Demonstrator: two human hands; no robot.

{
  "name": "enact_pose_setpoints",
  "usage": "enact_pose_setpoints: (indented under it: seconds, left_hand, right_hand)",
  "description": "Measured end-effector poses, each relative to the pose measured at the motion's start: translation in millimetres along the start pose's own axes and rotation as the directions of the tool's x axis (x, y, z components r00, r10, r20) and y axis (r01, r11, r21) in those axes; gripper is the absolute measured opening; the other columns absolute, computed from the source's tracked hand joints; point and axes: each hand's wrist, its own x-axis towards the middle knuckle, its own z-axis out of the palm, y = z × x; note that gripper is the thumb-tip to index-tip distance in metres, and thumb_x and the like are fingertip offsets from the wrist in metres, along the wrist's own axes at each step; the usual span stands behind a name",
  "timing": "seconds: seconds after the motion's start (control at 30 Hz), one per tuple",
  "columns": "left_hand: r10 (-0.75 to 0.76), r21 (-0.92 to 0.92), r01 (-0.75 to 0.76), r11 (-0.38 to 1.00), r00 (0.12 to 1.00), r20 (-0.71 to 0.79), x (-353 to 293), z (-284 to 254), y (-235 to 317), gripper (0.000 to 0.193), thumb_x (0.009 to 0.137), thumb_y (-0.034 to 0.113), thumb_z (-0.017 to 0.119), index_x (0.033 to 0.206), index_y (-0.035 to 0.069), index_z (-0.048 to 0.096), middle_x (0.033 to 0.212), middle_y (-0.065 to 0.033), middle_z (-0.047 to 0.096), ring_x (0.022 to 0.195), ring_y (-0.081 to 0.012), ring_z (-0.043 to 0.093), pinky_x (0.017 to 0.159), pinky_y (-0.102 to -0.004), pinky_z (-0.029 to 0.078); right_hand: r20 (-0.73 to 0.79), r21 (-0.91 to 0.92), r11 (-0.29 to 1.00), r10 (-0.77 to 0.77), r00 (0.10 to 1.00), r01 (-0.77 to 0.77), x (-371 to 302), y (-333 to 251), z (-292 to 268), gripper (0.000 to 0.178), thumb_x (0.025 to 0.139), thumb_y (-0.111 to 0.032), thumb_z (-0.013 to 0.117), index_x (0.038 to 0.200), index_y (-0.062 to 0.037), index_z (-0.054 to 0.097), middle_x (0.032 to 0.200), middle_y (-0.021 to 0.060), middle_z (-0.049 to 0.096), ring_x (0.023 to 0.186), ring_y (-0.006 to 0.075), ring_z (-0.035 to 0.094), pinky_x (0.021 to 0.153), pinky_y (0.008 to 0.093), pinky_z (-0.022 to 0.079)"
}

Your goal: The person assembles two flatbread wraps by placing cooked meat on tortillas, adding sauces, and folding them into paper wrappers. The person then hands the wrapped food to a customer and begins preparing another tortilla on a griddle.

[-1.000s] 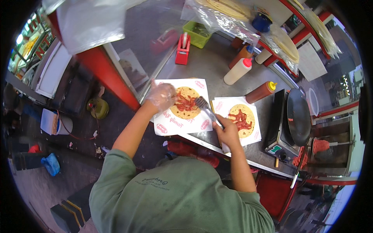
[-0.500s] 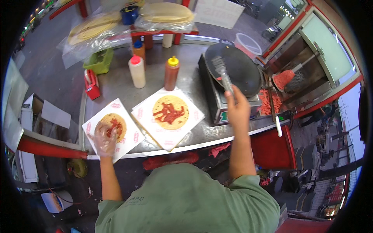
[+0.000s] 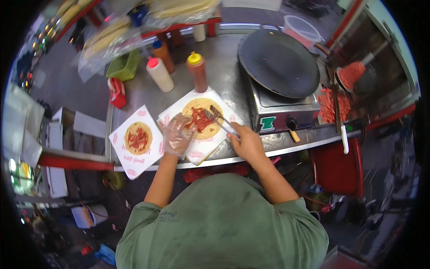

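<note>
My right hand point(image 3: 249, 144) grips a pair of metal tongs point(image 3: 220, 124). The jaws of the tongs are apart and sit over the meat strips point(image 3: 196, 117) on a round flatbread point(image 3: 212, 131). At the left side of that bread is my left hand point(image 3: 175, 136) in a clear plastic glove, its fingers apart and reaching over the bread's edge by the meat. Under the bread lies a stack of white printed paper point(image 3: 229, 115). Left of it, a second flatbread point(image 3: 147, 147) topped with meat rests on its own paper sheet point(image 3: 135, 169).
Behind the papers stand a yellow-capped sauce bottle point(image 3: 198, 74) and a red-capped white bottle point(image 3: 160, 75). A black pan point(image 3: 280, 62) tops the stove on the right. Further right are shaved meat point(image 3: 333, 105) and a white-handled knife point(image 3: 344, 140). A green basket point(image 3: 123, 66) sits back left.
My right hand has brought the tongs from the pan to the nearer flatbread. My left hand has left the left flatbread and moved right, beside the other one. The view has shifted slightly.
</note>
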Motion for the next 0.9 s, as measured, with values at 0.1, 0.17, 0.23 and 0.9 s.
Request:
enact_pose_setpoints:
  seconds: [0.1, 0.17, 0.23, 0.9]
  left_hand:
    - [0.149, -0.050, -0.144, 0.988, 0.983, 0.108, 20, 40, 8, 0.026, 0.088, 0.033, 0.079, 0.111, 0.022, 0.075, 0.125, 0.0018, 0.071, 0.134, -0.0257, 0.058, 0.118, -0.0748, 0.011]
    - [0.214, -0.128, -0.197, 0.972, 0.967, 0.136, 23, 47, 3, 0.025, 0.088, 0.034, 0.078, 0.110, 0.024, 0.076, 0.125, 0.0027, 0.071, 0.136, -0.0258, 0.057, 0.117, -0.0768, 0.009]
    - [0.210, -0.270, -0.177, 0.946, 0.973, 0.096, 26, 44, 15, 0.022, 0.088, 0.036, 0.078, 0.107, 0.025, 0.078, 0.125, 0.0031, 0.071, 0.138, -0.0259, 0.055, 0.116, -0.0788, 0.007]
    - [-0.201, 0.065, 0.198, 0.978, 0.979, 0.037, -22, -7, 40, 0.024, 0.089, 0.023, 0.076, 0.112, 0.018, 0.076, 0.127, -0.0061, 0.071, 0.130, -0.0264, 0.061, 0.124, -0.0679, 0.003]
  right_hand:
    - [-0.261, 0.248, 0.954, -0.100, 0.960, 0.167, -8, 15, -29, 0.041, 0.100, -0.023, 0.068, 0.137, -0.0067, 0.063, 0.098, 0.0153, 0.070, 0.084, 0.0311, 0.070, 0.075, 0.0434, 0.055]
    - [-0.594, 0.140, 0.934, -0.186, 0.783, 0.328, 12, 57, -80, 0.039, 0.104, -0.021, 0.063, 0.140, -0.0051, 0.060, 0.099, 0.0148, 0.072, 0.084, 0.0255, 0.071, 0.075, 0.0418, 0.055]
    - [-0.547, 0.347, 0.938, 0.192, 0.815, 0.012, 30, 107, -152, 0.037, 0.106, -0.019, 0.057, 0.140, -0.0069, 0.060, 0.110, 0.0230, 0.071, 0.095, 0.0347, 0.072, 0.083, 0.0454, 0.055]
    - [-0.249, -0.425, 0.878, 0.119, 0.961, -0.219, 174, 320, -227, 0.032, 0.104, -0.029, 0.053, 0.121, -0.0103, 0.073, 0.095, 0.0228, 0.075, 0.090, 0.0416, 0.075, 0.078, 0.0556, 0.059]
